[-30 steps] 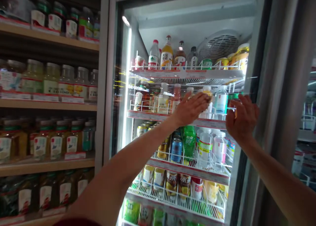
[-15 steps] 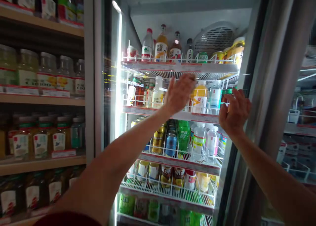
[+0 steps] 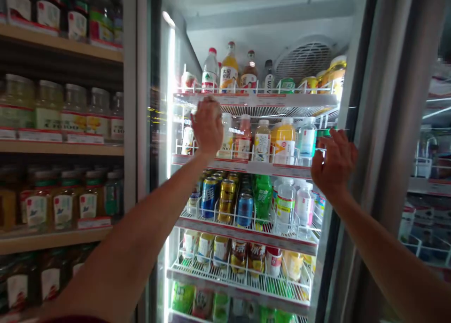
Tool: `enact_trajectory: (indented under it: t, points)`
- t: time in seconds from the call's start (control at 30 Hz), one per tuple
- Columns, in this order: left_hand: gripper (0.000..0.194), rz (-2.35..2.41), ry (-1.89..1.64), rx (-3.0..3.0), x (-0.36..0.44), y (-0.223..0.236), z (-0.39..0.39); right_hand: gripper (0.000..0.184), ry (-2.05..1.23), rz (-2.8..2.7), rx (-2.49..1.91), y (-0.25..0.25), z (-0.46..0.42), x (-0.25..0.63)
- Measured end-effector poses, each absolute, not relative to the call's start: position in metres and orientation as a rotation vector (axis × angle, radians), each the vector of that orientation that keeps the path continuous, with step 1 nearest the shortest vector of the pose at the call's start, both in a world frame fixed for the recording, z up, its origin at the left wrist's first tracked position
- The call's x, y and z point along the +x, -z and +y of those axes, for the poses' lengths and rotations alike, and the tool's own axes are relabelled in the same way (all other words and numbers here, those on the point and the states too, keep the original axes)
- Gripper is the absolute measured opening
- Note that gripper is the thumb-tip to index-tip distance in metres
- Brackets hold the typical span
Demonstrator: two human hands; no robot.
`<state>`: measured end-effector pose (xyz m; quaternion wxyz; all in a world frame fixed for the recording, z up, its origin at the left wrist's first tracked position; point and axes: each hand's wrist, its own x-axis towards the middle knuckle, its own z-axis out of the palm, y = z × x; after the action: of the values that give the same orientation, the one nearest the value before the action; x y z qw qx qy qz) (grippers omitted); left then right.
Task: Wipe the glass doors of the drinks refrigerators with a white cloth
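Note:
My left hand is raised in front of the second shelf's left part, fingers extended and slightly blurred, holding nothing I can see. It partly covers a pale-yellow bottle there. To its right stand a reddish bottle, a tea bottle and an orange-yellow bottle. My right hand is up by the cooler's right side, its fingers loosely bent and apart. Nearest to it is a clear bottle with a teal label. Whether that hand touches the door frame, I cannot tell.
Wire racks inside the lit cooler hold more drinks, including a blue can, a gold can and a green bottle. At left, a wooden shelf carries rows of bottles. A metal door edge stands at right.
My left hand has moved left across the second shelf, uncovering the reddish and tea bottles. My right hand has stayed almost in place. The view has shifted slightly.

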<state>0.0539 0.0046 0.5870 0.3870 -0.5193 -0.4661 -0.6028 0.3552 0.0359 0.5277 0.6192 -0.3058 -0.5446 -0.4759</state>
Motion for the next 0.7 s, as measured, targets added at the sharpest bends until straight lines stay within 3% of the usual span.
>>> enact_trajectory:
  t: [0.17, 0.23, 0.37, 0.47, 0.57, 0.7]
  points:
    - [0.045, -0.671, 0.738, -1.781, 0.119, -0.544, 0.007, 0.034, 1.090, -1.271, -0.660, -0.528, 0.038, 0.358]
    - [0.044, -0.758, 0.784, -1.742, 0.090, -0.544, 0.004, 0.033, 1.095, -1.265, -0.660, -0.528, 0.038, 0.358]
    - [0.042, -1.217, 1.414, -1.255, 0.002, -0.564, 0.002, 0.033, 1.100, -1.259, -0.682, -0.528, 0.038, 0.356]
    - [0.046, -1.315, 1.582, -1.061, -0.004, -0.568, 0.005, 0.033, 1.102, -1.247, -0.699, -0.528, 0.038, 0.354]
    - [0.044, -1.203, 1.409, -1.269, 0.056, -0.550, 0.010, 0.034, 1.106, -1.238, -0.696, -0.529, 0.038, 0.355]
    - [0.045, -0.682, 0.762, -1.729, 0.123, -0.521, 0.013, 0.034, 1.115, -1.255, -0.644, -0.529, 0.039, 0.358]
